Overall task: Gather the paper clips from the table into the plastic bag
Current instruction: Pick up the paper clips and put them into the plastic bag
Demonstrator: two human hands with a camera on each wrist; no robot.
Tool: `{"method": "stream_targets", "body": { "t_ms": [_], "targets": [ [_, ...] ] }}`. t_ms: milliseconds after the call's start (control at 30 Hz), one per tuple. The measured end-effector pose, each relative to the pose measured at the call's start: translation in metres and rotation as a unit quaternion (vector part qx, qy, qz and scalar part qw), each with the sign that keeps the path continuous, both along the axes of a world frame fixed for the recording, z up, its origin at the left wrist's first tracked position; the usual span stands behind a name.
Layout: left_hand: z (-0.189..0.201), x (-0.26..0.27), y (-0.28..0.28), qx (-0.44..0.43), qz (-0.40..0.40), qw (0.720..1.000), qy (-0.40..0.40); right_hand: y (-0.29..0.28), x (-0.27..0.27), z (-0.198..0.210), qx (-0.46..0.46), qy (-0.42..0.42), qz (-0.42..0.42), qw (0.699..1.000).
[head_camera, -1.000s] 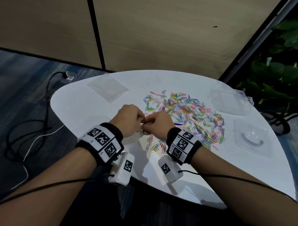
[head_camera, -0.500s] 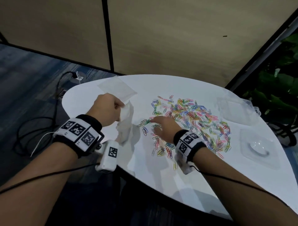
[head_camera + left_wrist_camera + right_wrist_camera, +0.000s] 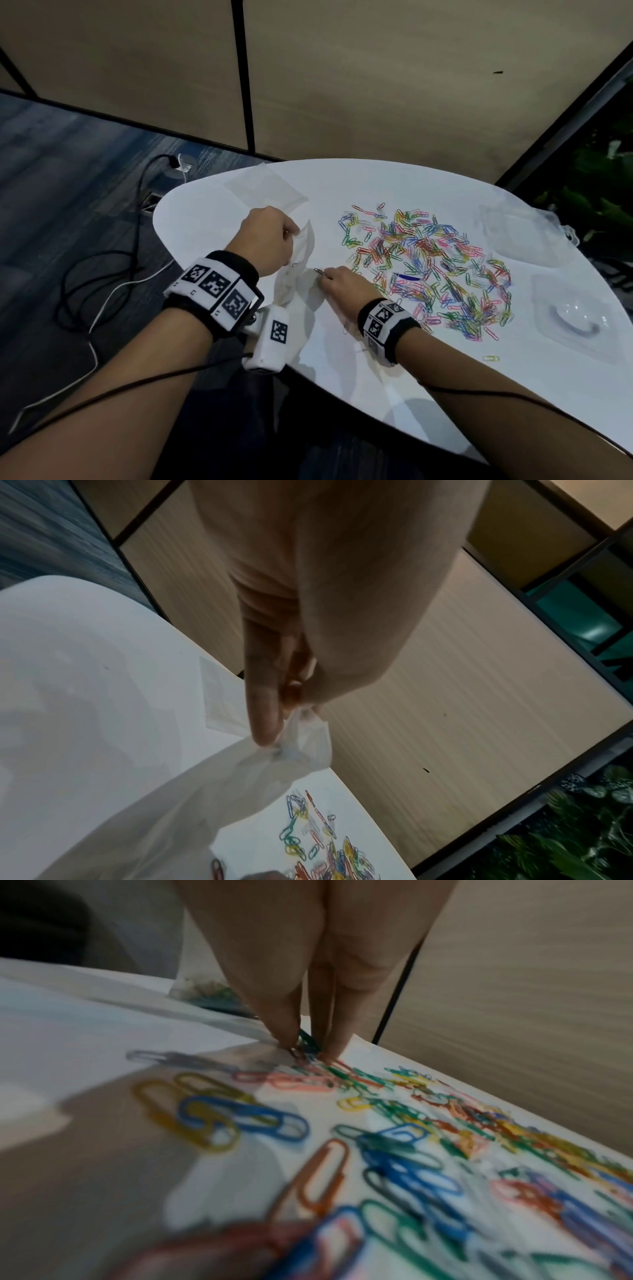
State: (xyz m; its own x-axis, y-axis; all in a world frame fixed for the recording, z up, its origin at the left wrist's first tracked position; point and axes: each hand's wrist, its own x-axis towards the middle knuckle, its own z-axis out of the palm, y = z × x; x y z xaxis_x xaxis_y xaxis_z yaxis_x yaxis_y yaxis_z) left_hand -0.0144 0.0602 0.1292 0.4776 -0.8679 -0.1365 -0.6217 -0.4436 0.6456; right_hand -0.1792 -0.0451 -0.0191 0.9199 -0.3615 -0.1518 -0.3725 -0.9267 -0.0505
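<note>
A wide pile of coloured paper clips [image 3: 428,267] lies on the white round table [image 3: 342,185]; it also shows in the wrist views as clips [image 3: 325,845] and clips [image 3: 394,1137]. My left hand [image 3: 270,240] pinches the top edge of a clear plastic bag [image 3: 294,270] and holds it up over the table's left part; the left wrist view shows fingers [image 3: 263,718] on the bag [image 3: 205,791]. My right hand [image 3: 342,286] lies low beside the bag. Its fingertips [image 3: 287,1037] pinch a few clips [image 3: 308,1045] on the table. The bag [image 3: 205,993] holds some clips.
A second flat clear bag [image 3: 263,186] lies at the far left of the table. Two clear plastic trays [image 3: 520,233] [image 3: 575,322] sit at the right edge. One yellow clip [image 3: 490,358] lies apart. Cables [image 3: 102,274] run over the floor at left, and plants [image 3: 599,205] stand at right.
The hands, together a second ago, have parted. My left hand has lifted the bag up and left. My right hand reached into the clips and now sits at the bag with clips pinched.
</note>
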Motion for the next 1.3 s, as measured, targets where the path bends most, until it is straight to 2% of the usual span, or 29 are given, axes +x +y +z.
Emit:
{"method": "stream_targets", "body": {
  "t_ms": [100,167,233,300,367,433,500,533,567,633,667,800,867,933,1033,1100,1167,1200,1233,1300],
  "targets": [
    [0.001,0.0,0.002,0.011,-0.002,1.0,0.005,-0.006,-0.004,0.009,0.013,0.023,-0.033,0.999],
    [0.001,-0.001,0.003,0.018,-0.003,1.0,0.006,-0.017,-0.01,0.019,0.057,0.005,-0.129,0.99],
    [0.002,-0.004,0.003,0.024,-0.004,1.0,0.005,-0.025,-0.019,0.035,0.154,-0.059,-0.256,0.952],
    [0.003,-0.007,0.002,0.03,-0.01,0.999,0.003,-0.032,-0.029,0.051,0.232,-0.117,-0.358,0.897],
    [0.004,-0.01,0.0,0.033,-0.017,0.999,0.007,-0.037,-0.037,0.067,0.324,-0.175,-0.427,0.826],
    [0.004,-0.012,-0.002,0.036,-0.02,0.999,0.015,-0.037,-0.042,0.091,0.441,-0.272,-0.452,0.726],
    [0.003,-0.015,-0.005,0.037,-0.023,0.999,0.02,-0.032,-0.041,0.115,0.551,-0.364,-0.426,0.618],
    [0.002,-0.017,-0.006,0.036,-0.025,0.999,0.023,-0.026,-0.038,0.126,0.592,-0.387,-0.409,0.577],
    [0.001,-0.019,-0.008,0.035,-0.027,0.999,0.024,-0.02,-0.033,0.133,0.621,-0.395,-0.398,0.549],
    [0.0,-0.023,-0.01,0.031,-0.03,0.999,0.022,-0.006,-0.02,0.138,0.649,-0.395,-0.393,0.518],
    [0.0,-0.025,-0.011,0.025,-0.031,0.999,0.019,0.001,-0.013,0.137,0.652,-0.391,-0.397,0.514],
    [-0.003,-0.028,-0.011,0.001,-0.03,1.0,0.005,0.021,0.009,0.132,0.639,-0.369,-0.421,0.528],
    [-0.005,-0.028,-0.009,0.0,-0.029,1.0,0.006,0.02,0.013,0.13,0.633,-0.344,-0.426,0.548],
    [-0.007,-0.027,-0.009,-0.002,-0.033,0.999,0.007,0.017,0.015,0.13,0.619,-0.299,-0.428,0.587],
    [-0.008,-0.025,-0.01,-0.005,-0.04,0.999,0.007,0.011,0.018,0.127,0.551,-0.243,-0.394,0.694],
    [-0.007,-0.024,-0.01,-0.006,-0.036,0.999,0.019,0.006,0.019,0.128,0.512,-0.2,-0.358,0.755],
    [-0.007,-0.021,-0.009,-0.007,-0.022,0.999,0.032,0.002,0.018,0.131,0.498,-0.175,-0.322,0.786],
    [-0.006,-0.02,-0.008,-0.009,-0.013,0.999,0.036,-0.001,0.018,0.134,0.5,-0.185,-0.311,0.787],
    [-0.006,-0.018,-0.008,-0.012,-0.004,0.999,0.037,-0.004,0.016,0.135,0.513,-0.208,-0.309,0.773],
    [-0.006,-0.014,-0.007,-0.012,0.006,0.999,0.039,-0.007,0.011,0.14,0.573,-0.246,-0.305,0.72]
  ]
}}
